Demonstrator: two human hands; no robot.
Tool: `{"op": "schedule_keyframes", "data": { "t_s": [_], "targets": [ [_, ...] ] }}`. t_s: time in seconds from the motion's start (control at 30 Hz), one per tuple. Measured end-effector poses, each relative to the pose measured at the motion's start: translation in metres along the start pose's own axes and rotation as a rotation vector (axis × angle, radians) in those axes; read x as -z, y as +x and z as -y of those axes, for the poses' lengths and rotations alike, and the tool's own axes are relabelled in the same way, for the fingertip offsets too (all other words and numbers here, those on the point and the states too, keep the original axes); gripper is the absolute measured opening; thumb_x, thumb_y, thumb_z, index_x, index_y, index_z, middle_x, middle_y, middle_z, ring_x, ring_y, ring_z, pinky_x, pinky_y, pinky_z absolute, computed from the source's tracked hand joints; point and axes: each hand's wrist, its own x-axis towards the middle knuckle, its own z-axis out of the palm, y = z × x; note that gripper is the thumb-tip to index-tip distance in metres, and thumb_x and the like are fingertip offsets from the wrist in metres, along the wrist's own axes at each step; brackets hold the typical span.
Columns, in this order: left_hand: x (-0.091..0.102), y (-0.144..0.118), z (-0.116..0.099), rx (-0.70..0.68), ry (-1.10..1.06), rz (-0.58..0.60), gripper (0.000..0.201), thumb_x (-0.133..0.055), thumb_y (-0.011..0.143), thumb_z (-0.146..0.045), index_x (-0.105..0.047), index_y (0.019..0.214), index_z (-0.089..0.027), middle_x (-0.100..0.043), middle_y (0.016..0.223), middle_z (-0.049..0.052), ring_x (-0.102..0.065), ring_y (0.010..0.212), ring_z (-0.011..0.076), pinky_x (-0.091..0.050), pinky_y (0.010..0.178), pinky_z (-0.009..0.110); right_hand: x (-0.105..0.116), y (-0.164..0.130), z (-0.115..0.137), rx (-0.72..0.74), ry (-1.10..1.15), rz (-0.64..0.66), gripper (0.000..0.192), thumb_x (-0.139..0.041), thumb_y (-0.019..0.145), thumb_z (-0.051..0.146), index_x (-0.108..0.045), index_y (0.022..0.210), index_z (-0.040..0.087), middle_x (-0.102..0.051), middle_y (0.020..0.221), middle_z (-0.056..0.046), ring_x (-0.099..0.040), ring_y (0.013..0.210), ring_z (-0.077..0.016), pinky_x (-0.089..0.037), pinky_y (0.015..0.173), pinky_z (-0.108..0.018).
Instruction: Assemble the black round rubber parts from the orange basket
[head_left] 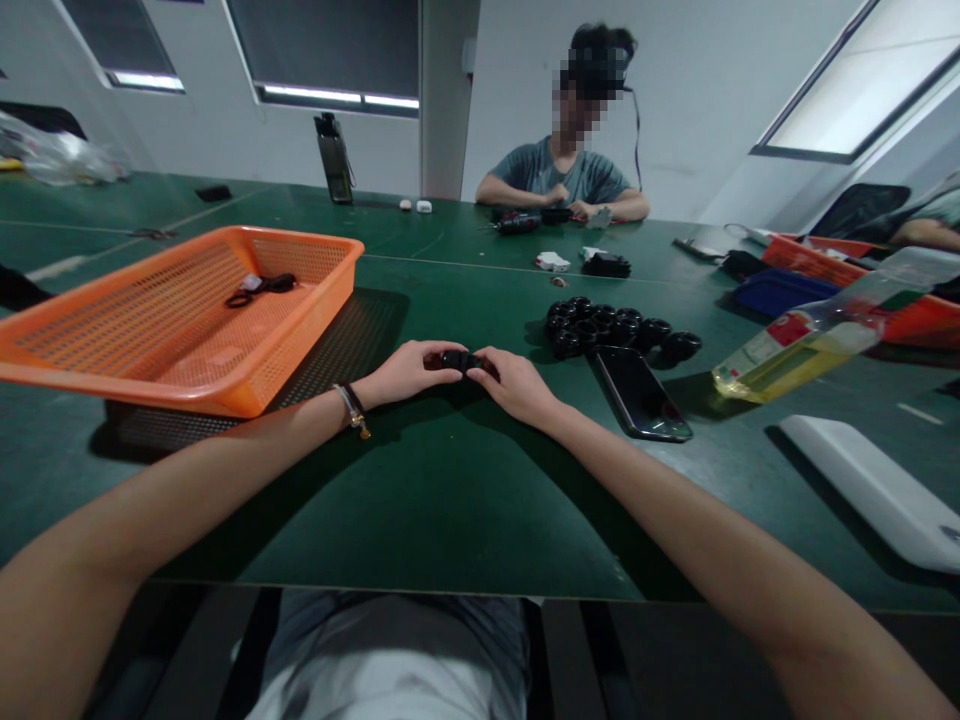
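Note:
Both my hands meet over the green table (450, 500), around a small black part (459, 362) whose exact kind I cannot make out. My left hand (409, 372) pinches its left end between thumb and fingers. On the right end, my right hand (517, 385) is closed in the same way. The fingers cover much of the part. To the right of my right hand lies a cluster of several round, shiny black pieces (600, 325). A dark smartphone (641, 393) rests flat just in front of them.
An orange basket (251, 385) holding a coiled black cable (259, 288) stands left. At right are a tilted-looking bottle of yellow liquid (802, 345), a white device (870, 485) and a blue tray (784, 293). Across the table sits a person (562, 175) near a power drill (516, 221).

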Motion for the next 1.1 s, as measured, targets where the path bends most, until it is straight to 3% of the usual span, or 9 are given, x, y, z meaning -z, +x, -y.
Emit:
{"op": "schedule_keyframes", "data": {
  "t_s": [0.57, 1.1],
  "targets": [
    [0.0007, 0.0011, 0.0043, -0.004, -0.02, -0.006, 0.05, -0.062, 0.071, -0.039, -0.058, 0.114, -0.014, -0.065, 0.106, 0.008, -0.061, 0.092, 0.0201, -0.046, 0.086, 0.037, -0.0022, -0.0023, -0.0048, 0.091, 0.085, -0.093, 0.026, -0.058, 0.077, 0.02, -0.056, 0.103, 0.015, -0.064, 0.09, -0.008, -0.057, 0.08, -0.0186, -0.045, 0.073, -0.032],
    [0.0012, 0.0006, 0.0034, 0.002, -0.021, 0.002, 0.05, -0.062, 0.071, -0.038, -0.057, 0.115, -0.014, -0.064, 0.109, 0.009, -0.06, 0.096, 0.0204, -0.046, 0.089, 0.036, -0.0009, -0.0027, -0.0029, 0.043, 0.118, -0.067, 0.023, -0.058, 0.076, 0.016, -0.056, 0.099, 0.016, -0.063, 0.086, -0.006, -0.057, 0.078, -0.0176, -0.044, 0.073, -0.032]
  ]
}}
